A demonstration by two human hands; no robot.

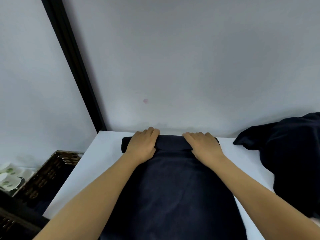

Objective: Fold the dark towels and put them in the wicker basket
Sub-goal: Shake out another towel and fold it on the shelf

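Observation:
A dark navy towel lies lengthwise on the white table, and its far end is rolled into a thick tube near the wall. My left hand rests on the left part of that roll, fingers curled over its top. On the right part lies my right hand, pressed the same way. A heap of more dark towels sits crumpled at the right. The dark wicker basket stands below the table's left edge, with dark cloth inside it.
A pale wall rises right behind the table's far edge. A black vertical frame runs down the wall at the left. White cups or dishes with green marks sit to the left of the basket.

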